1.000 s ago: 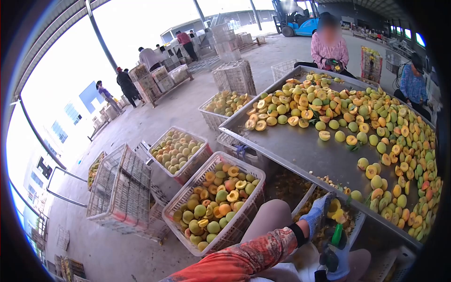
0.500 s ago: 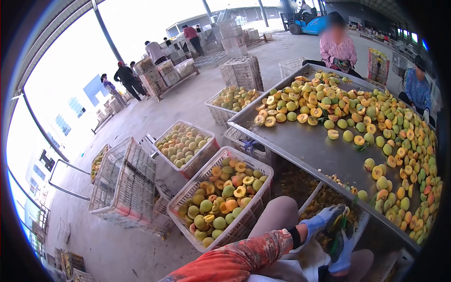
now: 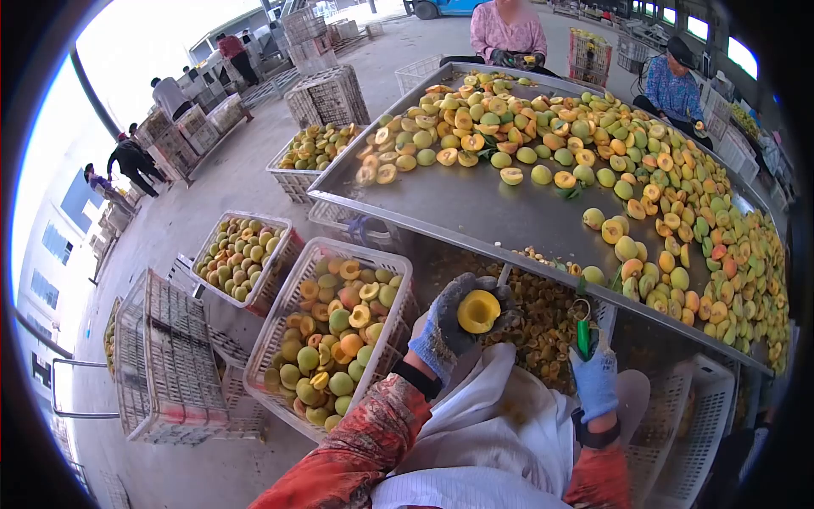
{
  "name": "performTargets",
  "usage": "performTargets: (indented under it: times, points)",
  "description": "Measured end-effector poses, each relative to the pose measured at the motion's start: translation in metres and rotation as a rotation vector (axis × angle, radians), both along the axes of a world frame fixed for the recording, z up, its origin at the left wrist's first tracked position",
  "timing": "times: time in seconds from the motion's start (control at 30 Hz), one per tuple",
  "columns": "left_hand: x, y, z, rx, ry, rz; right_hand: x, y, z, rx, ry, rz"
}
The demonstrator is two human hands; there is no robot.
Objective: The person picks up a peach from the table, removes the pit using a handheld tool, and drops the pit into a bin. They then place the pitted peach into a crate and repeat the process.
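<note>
In a grey-blue glove, my left hand (image 3: 458, 327) holds a halved fruit (image 3: 479, 311), its cut yellow face with a pit hollow turned up. My right hand (image 3: 596, 373), also gloved, grips a green-handled tool (image 3: 583, 332) with a metal loop at its top. Between and behind the hands, a crate of dark fruit scraps (image 3: 543, 327) sits below the table edge. A white crate of whole and halved fruit (image 3: 339, 327) stands just left of my left hand.
A metal table (image 3: 441, 204) bears many fruits. Beyond it sit a person in pink (image 3: 509, 34) and one in blue (image 3: 672, 85). Another fruit crate (image 3: 246, 254), stacked empty crates (image 3: 170, 365) and white crates (image 3: 708, 424) at lower right stand around. More people are at the left back.
The view has swung right. My hands have moved apart; my left hand has come up and left with the fruit half now face up, while the green tool stands upright in my right.
</note>
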State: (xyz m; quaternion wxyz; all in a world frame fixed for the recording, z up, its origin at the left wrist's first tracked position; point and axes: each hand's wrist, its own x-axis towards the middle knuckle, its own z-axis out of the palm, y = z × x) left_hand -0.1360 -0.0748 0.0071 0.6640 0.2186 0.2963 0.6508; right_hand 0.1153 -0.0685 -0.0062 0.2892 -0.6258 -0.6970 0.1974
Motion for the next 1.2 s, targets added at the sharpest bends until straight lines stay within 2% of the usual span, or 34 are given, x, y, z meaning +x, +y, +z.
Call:
performTargets:
  times: [0.03,0.07,0.13,0.17,0.23,0.3,0.33,0.37,0.43,0.5,0.53,0.57,0.63,0.67,0.73,0.77,0.83,0.87,0.9,0.97,1.03,1.1,1.17,1.2]
  points:
    - [0.003,0.003,-0.004,0.186,0.574,0.135,-0.016,-0.004,0.011,-0.032,0.124,0.093]
    - [0.008,0.008,-0.008,0.196,0.565,0.119,-0.035,-0.013,0.03,-0.073,0.167,0.167]
    - [0.016,0.01,-0.012,0.022,0.096,0.166,-0.062,-0.029,0.046,-0.117,0.205,0.234]
    - [0.017,0.007,-0.01,0.022,0.089,0.163,-0.072,-0.033,0.045,-0.127,0.219,0.289]
    - [0.018,-0.01,0.02,0.276,0.964,0.134,-0.081,-0.037,0.043,-0.144,0.227,0.355]
    - [0.017,-0.015,0.024,0.327,0.947,0.158,-0.089,-0.039,0.043,-0.215,0.209,0.35]
    - [0.02,-0.014,0.016,0.36,0.845,0.195,-0.093,-0.04,0.04,-0.221,0.205,0.364]
    - [0.022,-0.014,0.01,0.393,0.744,0.233,-0.095,-0.041,0.034,-0.146,0.142,0.33]
    - [0.022,-0.017,0.016,0.418,0.765,0.302,-0.104,-0.042,0.031,-0.071,0.073,0.306]
    - [0.022,-0.02,0.019,0.329,0.646,0.329,-0.11,-0.045,0.032,0.064,0.044,0.251]
    - [0.015,-0.013,0.018,0.146,-0.062,0.127,-0.112,-0.047,0.035,0.065,0.035,0.256]
    - [0.01,-0.016,0.019,0.15,-0.07,0.133,-0.115,-0.048,0.04,0.023,-0.021,0.241]
    - [-0.002,-0.031,0.05,0.23,0.687,0.086,-0.118,-0.048,0.04,-0.015,-0.086,0.239]
    - [-0.01,-0.035,0.057,0.227,0.68,0.1,-0.114,-0.047,0.033,0.018,-0.106,0.249]
    - [-0.022,-0.041,0.064,0.209,0.905,-0.041,-0.116,-0.048,0.031,0.072,-0.158,0.251]
    - [-0.021,-0.037,0.048,0.203,0.897,-0.037,-0.119,-0.05,0.032,0.068,-0.166,0.257]
    - [-0.006,-0.016,-0.003,0.004,-0.245,-0.081,-0.123,-0.051,0.035,0.086,-0.245,0.263]
    - [0.0,-0.01,-0.012,-0.039,-0.517,-0.091,-0.125,-0.051,0.037,0.089,-0.25,0.266]
    - [0.005,-0.007,-0.009,-0.037,-0.518,-0.084,-0.127,-0.052,0.038,0.095,-0.272,0.241]
    - [0.009,-0.008,0.0,-0.044,-0.186,0.164,-0.132,-0.056,0.037,0.094,-0.282,0.252]
    - [0.012,-0.01,0.0,-0.064,-0.189,0.186,-0.129,-0.057,0.032,0.079,-0.235,0.277]
    - [0.012,-0.013,0.001,-0.144,-0.356,0.122,-0.125,-0.056,0.021,0.092,-0.194,0.343]
    - [0.01,-0.013,-0.011,-0.037,-0.402,0.098,-0.107,-0.049,-0.01,0.012,0.03,0.409]
    - [0.003,-0.014,-0.019,-0.046,-0.406,0.108,-0.106,-0.042,-0.003,-0.246,0.125,0.383]
